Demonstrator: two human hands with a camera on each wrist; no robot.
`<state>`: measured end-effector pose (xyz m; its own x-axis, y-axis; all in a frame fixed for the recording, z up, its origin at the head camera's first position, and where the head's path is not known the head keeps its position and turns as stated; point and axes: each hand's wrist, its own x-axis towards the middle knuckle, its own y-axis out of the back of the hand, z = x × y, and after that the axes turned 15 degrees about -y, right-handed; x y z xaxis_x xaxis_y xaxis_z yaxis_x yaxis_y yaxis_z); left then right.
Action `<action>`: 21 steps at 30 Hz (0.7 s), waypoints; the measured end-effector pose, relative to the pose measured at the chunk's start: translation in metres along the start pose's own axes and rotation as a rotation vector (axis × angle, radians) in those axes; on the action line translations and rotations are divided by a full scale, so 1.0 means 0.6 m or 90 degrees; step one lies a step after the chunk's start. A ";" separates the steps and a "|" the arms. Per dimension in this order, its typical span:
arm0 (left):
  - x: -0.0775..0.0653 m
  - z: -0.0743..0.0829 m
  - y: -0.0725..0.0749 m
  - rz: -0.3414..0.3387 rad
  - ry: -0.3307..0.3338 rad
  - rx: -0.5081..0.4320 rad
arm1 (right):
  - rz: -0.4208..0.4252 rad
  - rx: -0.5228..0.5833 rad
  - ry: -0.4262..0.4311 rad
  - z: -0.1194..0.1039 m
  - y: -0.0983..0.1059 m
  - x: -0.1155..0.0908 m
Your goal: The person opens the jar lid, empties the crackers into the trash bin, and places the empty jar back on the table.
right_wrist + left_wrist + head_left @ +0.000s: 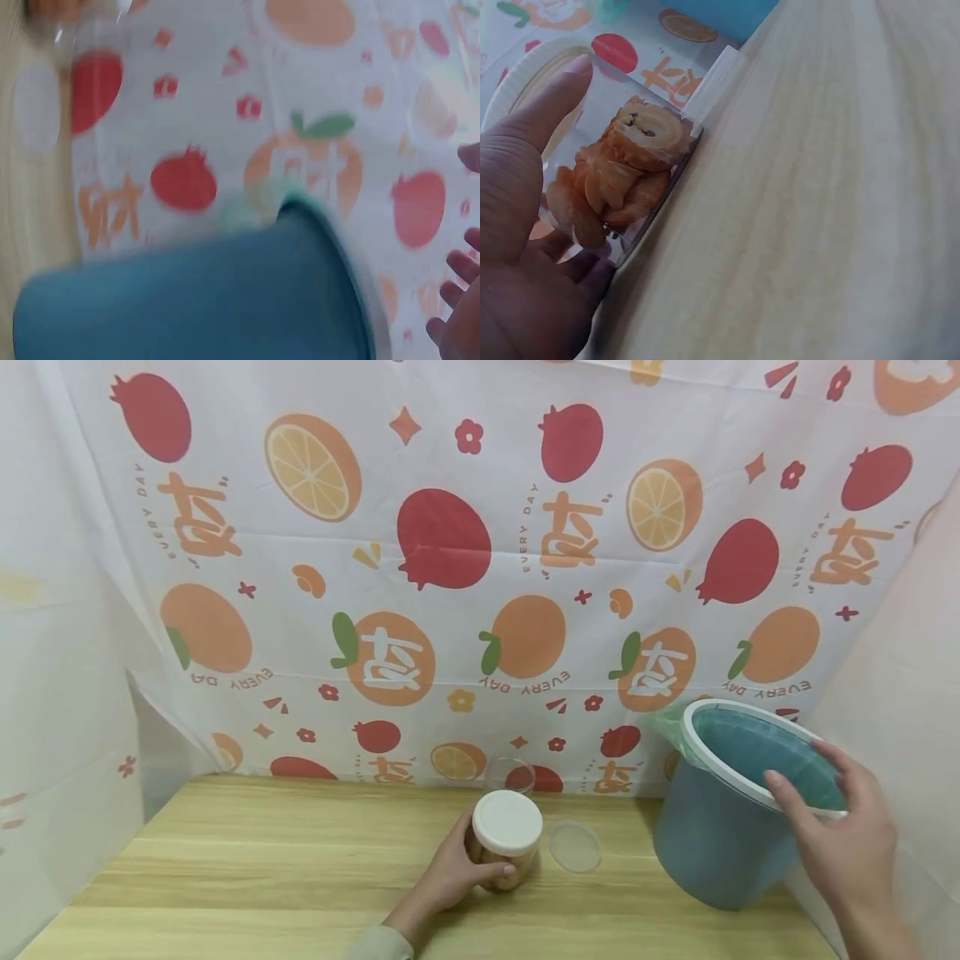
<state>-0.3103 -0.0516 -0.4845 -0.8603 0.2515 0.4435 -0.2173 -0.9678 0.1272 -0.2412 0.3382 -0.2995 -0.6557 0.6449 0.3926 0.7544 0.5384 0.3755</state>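
Note:
My left hand grips a clear jar with a white lid, fingers round one side and thumb across the front. Brown, ring-like snack pieces show through its wall in the left wrist view, and the jar's base is at the wooden tabletop. At the right, my right hand is spread by the rim of a blue bin lined with a thin green bag. In the right wrist view its fingers stand apart from the bin, loosely extended, holding nothing.
A flat, clear round disc lies on the wooden table between jar and bin. Behind the jar shows the rim of a transparent round container. A fruit-printed white cloth hangs along the back.

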 end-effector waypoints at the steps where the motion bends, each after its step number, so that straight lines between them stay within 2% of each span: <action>1: -0.001 -0.002 0.001 -0.001 0.001 0.000 | -0.025 0.011 0.010 -0.008 -0.006 -0.010; 7: -0.003 -0.014 -0.001 0.001 -0.003 0.016 | -0.141 0.051 0.081 -0.039 -0.048 -0.057; 13: -0.008 -0.017 -0.003 0.001 -0.007 0.029 | -0.240 0.139 0.164 -0.053 -0.098 -0.091; 18: -0.009 -0.012 -0.001 0.002 -0.008 0.043 | -0.320 0.154 0.184 -0.064 -0.144 -0.114; 21: -0.009 -0.009 0.001 0.004 -0.010 0.050 | -0.353 0.152 0.165 -0.069 -0.173 -0.125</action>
<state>-0.3085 -0.0539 -0.4917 -0.8541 0.2459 0.4584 -0.1741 -0.9655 0.1936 -0.2720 0.2116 -0.3334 -0.9129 0.1016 0.3954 0.2690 0.8783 0.3953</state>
